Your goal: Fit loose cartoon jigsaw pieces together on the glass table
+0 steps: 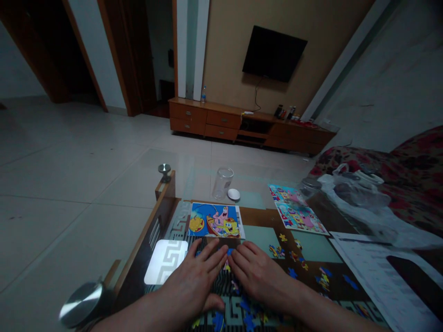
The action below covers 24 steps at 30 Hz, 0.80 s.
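My left hand (199, 274) lies over the glass table with its fingers stretched out and apart. Beside it, my right hand (258, 272) is bent, its fingers close together and the tips pressed on jigsaw puzzle pieces (227, 265) that show between the two hands. My palms and fingers hide part of them. More loose blue and yellow pieces (247, 318) lie below my hands, and several are scattered on the right (323, 279). A cartoon picture sheet (216, 220) lies flat just beyond my fingertips.
Behind the picture sheet stand a clear jar (222, 183) and a white lid (233, 195). A second cartoon sheet (299, 210), a plastic bag (367, 203), papers (377, 272) and a dark phone-like object (415, 281) lie to the right. Metal knobs (83, 304) mark the table's left side.
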Motion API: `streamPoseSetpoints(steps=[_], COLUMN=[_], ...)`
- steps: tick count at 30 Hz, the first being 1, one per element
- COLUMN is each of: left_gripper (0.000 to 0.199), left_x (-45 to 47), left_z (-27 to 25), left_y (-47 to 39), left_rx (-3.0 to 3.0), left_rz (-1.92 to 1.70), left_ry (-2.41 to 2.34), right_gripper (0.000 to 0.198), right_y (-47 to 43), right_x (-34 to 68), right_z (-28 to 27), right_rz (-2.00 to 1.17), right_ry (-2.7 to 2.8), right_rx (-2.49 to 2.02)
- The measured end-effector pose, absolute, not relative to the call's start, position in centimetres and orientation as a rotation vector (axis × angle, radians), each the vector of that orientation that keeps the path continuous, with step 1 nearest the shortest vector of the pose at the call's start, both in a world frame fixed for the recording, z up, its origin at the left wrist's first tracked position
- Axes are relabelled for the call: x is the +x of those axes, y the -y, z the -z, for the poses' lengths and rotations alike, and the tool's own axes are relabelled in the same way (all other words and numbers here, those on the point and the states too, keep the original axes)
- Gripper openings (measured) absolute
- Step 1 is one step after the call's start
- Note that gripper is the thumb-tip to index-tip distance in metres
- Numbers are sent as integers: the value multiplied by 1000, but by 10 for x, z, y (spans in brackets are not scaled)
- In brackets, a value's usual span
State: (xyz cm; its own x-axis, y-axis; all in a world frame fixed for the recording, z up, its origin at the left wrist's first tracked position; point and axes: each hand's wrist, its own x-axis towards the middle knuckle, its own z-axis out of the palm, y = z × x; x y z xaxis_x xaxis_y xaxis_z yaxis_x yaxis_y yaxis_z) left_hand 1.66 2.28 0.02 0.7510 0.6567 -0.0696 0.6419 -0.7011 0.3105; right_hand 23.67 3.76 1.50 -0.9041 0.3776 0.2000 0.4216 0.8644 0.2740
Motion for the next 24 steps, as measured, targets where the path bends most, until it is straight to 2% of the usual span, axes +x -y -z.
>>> streamPoseSetpoints(steps=[7, 15, 24], left_gripper=[80, 73, 74], left_x=[17, 18, 16], left_z=[-9, -12, -7], left_y=[-23, -26, -24], left_rx=[2567, 2450, 2472], left_rz=[-71, -158, -206], left_ry=[-1021, -1027, -1038], right_gripper=[18, 20, 24], right_y=[-35, -28, -30], right_x=[235, 232, 234], right_z=[-9, 11, 0], right_rz=[439, 237, 256], right_ry=[2790, 2575, 2664], right_rx=[-694, -857, -814])
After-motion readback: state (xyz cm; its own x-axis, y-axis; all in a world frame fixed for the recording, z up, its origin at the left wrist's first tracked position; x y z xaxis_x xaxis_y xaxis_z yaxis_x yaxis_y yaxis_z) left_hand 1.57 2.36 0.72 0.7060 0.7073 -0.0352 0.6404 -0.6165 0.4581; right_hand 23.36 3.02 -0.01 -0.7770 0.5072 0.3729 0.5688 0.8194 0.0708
